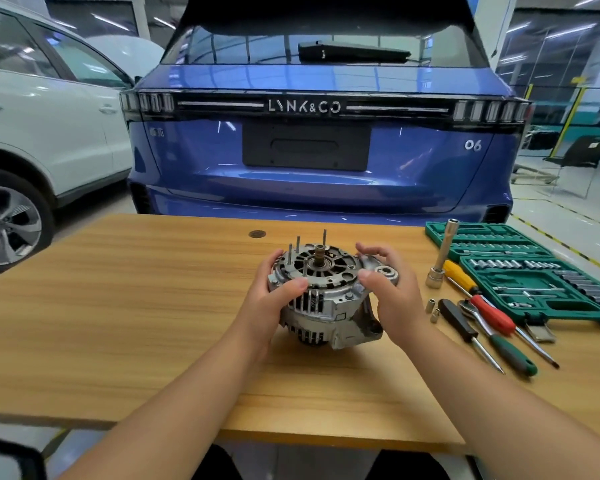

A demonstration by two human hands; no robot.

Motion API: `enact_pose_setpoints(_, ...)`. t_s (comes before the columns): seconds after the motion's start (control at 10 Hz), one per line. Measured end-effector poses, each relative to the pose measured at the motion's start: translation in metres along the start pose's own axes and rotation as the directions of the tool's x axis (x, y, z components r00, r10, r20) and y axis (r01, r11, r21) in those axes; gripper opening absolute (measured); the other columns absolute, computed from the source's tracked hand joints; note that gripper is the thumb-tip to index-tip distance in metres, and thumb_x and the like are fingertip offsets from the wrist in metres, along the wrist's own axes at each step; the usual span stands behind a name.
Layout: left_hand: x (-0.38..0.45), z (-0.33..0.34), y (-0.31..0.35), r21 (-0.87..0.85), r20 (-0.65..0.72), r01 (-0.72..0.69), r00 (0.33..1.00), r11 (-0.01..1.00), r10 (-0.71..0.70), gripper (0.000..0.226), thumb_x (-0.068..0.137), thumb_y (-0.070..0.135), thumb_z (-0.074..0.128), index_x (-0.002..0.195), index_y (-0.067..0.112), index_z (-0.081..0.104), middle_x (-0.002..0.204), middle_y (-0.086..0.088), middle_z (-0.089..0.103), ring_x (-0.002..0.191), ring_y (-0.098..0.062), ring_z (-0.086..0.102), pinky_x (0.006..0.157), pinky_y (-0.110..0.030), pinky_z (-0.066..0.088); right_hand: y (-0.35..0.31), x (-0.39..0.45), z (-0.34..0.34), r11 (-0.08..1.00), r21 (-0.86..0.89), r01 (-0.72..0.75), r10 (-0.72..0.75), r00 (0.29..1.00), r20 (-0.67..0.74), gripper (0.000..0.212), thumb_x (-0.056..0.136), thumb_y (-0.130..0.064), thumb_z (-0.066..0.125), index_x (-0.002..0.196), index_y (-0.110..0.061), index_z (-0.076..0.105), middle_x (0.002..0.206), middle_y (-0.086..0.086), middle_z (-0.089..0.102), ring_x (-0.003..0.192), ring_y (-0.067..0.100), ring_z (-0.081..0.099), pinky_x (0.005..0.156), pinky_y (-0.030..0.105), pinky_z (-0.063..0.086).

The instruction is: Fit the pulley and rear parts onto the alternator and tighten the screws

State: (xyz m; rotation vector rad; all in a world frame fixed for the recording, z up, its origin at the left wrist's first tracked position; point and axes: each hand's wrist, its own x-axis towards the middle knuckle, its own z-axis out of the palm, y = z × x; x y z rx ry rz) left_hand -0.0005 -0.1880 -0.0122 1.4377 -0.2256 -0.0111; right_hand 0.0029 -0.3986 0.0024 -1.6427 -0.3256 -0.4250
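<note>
There, the alternator [323, 292] stood shaft-up on the wooden table [118, 306], clasped between both hands: the left hand [274, 299] curled round its left side, the right hand [392, 292] gripping its right flank by the mounting ear

Place: a car workshop or service hall.
Vehicles: a blue car [321, 133] parked tail-on just beyond the wooden table [118, 306]; a white car [42, 133] beside it.
Tools: an open green socket set [534, 271], screwdrivers [492, 317] and a ratchet on the table.
Floor: yellow-and-black marking lines [565, 216].
Background: possibly glazed bays, too blurred to be sure.
</note>
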Motion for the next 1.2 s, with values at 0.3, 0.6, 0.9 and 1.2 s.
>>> enact_pose_setpoints(0.3, -0.021, 0.012, 0.000, 0.202, -0.341, -0.083, 0.928, 0.976, 0.150, 0.061, 0.070, 0.086, 0.052, 0.114, 0.045, 0.044, 0.129, 0.005, 0.048, 0.120, -0.015, 0.050, 0.099, -0.040, 0.046, 0.003, 0.037, -0.017, 0.847, -0.077, -0.526, 0.516, 0.848, -0.123, 0.054, 0.089, -0.071, 0.054, 0.120, -0.028, 0.049, 0.113, -0.005, 0.063, 0.102, 0.015, 0.060, 0.080, 0.039, 0.047)
enact_pose_setpoints(0.6, -0.006, 0.018, 0.014, 0.230, -0.264, 0.060, 0.965, 0.971, 0.003, 0.052, 0.086, 0.073, 0.036, 0.128, 0.047, 0.052, 0.115, 0.018, 0.064, 0.110, -0.009, 0.059, 0.086, -0.039, 0.053, 0.002, 0.029, 0.021, 0.862, 0.004, -0.506, 0.504, 0.860, 0.082, 0.035, 0.097, -0.049, 0.047, 0.127, -0.036, 0.060, 0.113, -0.008, 0.074, 0.106, 0.018, 0.070, 0.094, 0.045, 0.055)
enact_pose_setpoints(0.9, -0.004, 0.010, 0.015, 0.224, -0.193, 0.063, 0.981, 0.973, -0.019, 0.043, 0.091, 0.069, 0.038, 0.128, 0.052, 0.050, 0.121, 0.019, 0.061, 0.115, -0.010, 0.057, 0.093, -0.042, 0.050, 0.001, 0.022, 0.023, 0.887, 0.019, -0.462, 0.461, 0.887, 0.034, 0.043, 0.088, -0.051, 0.048, 0.127, -0.037, 0.059, 0.098, -0.015, 0.076, 0.086, 0.005, 0.073, 0.066, 0.028, 0.054)
enact_pose_setpoints(1.2, -0.014, -0.001, 0.018, 0.292, -0.230, 0.083, 0.973, 0.953, -0.015, 0.054, 0.092, 0.072, 0.037, 0.140, 0.046, 0.042, 0.132, 0.020, 0.052, 0.121, -0.007, 0.050, 0.092, -0.035, 0.044, -0.012, 0.007, 0.012, 0.898, -0.101, -0.428, 0.426, 0.904, -0.040, 0.038, 0.102, -0.055, 0.039, 0.134, -0.040, 0.053, 0.128, -0.016, 0.059, 0.112, 0.004, 0.057, 0.090, 0.035, 0.051)
